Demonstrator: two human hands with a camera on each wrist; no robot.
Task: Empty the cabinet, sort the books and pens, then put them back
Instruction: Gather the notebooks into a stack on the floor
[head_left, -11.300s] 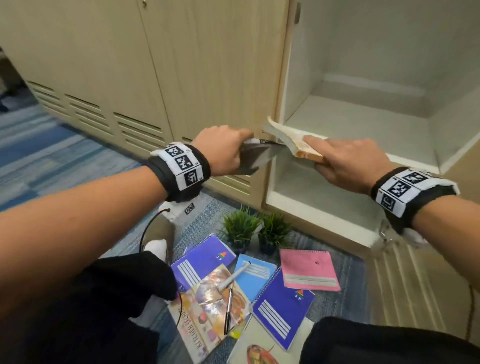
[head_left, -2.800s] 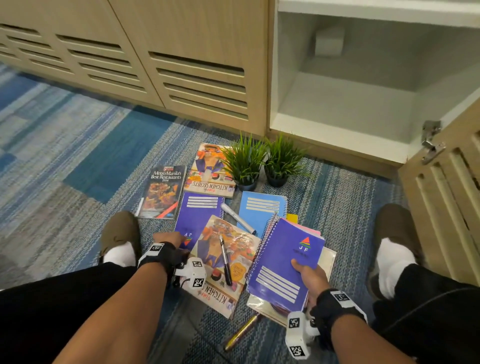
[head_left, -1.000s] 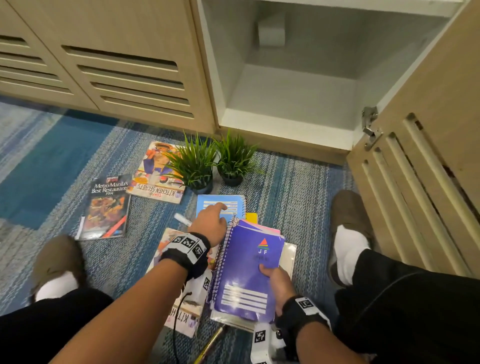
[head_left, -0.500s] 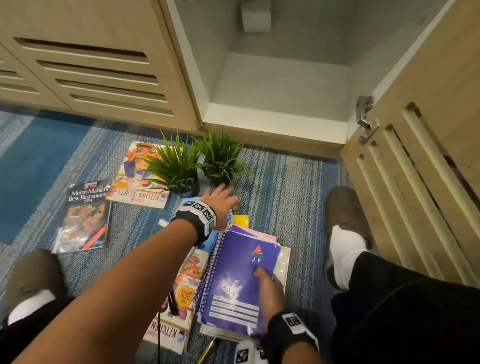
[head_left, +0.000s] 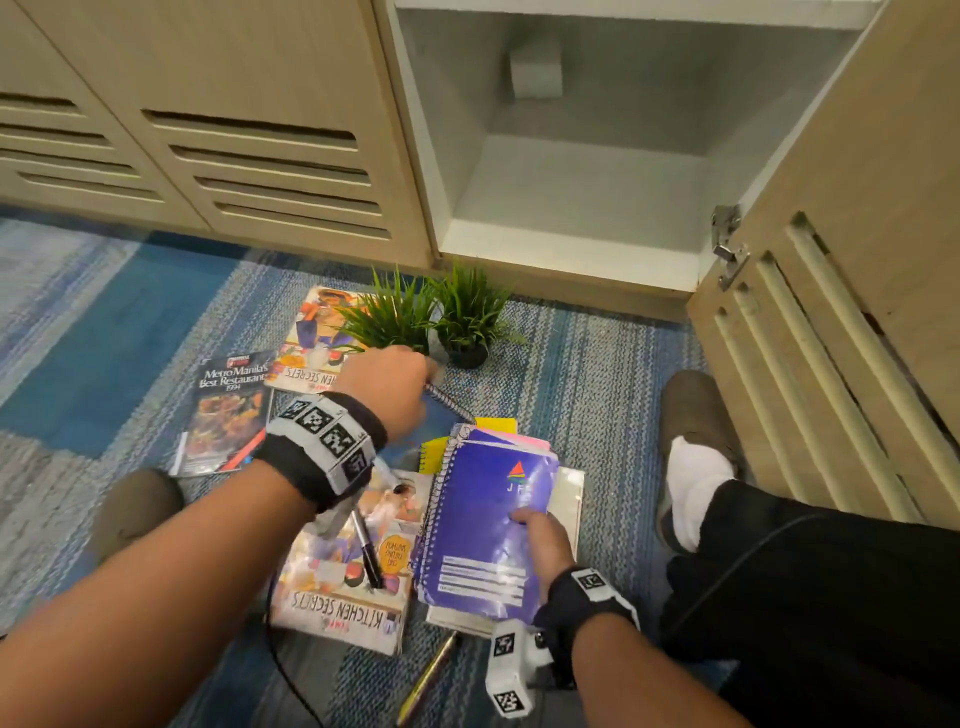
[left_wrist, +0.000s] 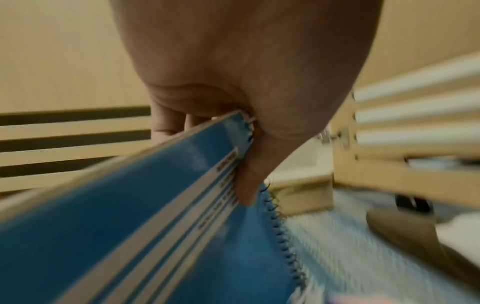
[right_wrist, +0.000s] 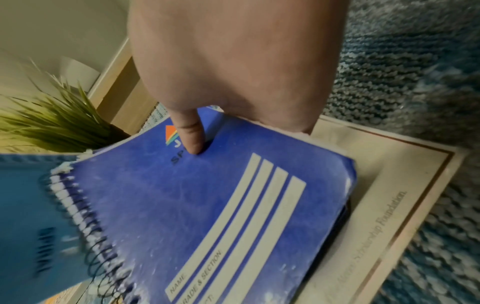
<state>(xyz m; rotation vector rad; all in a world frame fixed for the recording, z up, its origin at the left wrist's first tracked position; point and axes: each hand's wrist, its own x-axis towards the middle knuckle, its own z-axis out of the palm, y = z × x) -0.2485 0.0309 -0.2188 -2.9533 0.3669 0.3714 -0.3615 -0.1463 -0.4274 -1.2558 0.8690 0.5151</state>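
You are sitting on a blue striped carpet (head_left: 587, 374) facing a beige cabinet (head_left: 571, 244) whose door (head_left: 831, 291) is standing open on the right. Your left hand (head_left: 387, 389) is pinching the light blue spiral notebook (left_wrist: 161, 226) at its wire edge, thumb on the cover, lifting it off the floor. Your right hand (head_left: 540, 540) is gripping the purple notebook (head_left: 488, 525), thumb on the cover, atop a cream booklet (right_wrist: 389, 195). Cookbooks (head_left: 343, 582), a black pen (head_left: 368, 551) and two potted plants (head_left: 467, 317) are lying around you.
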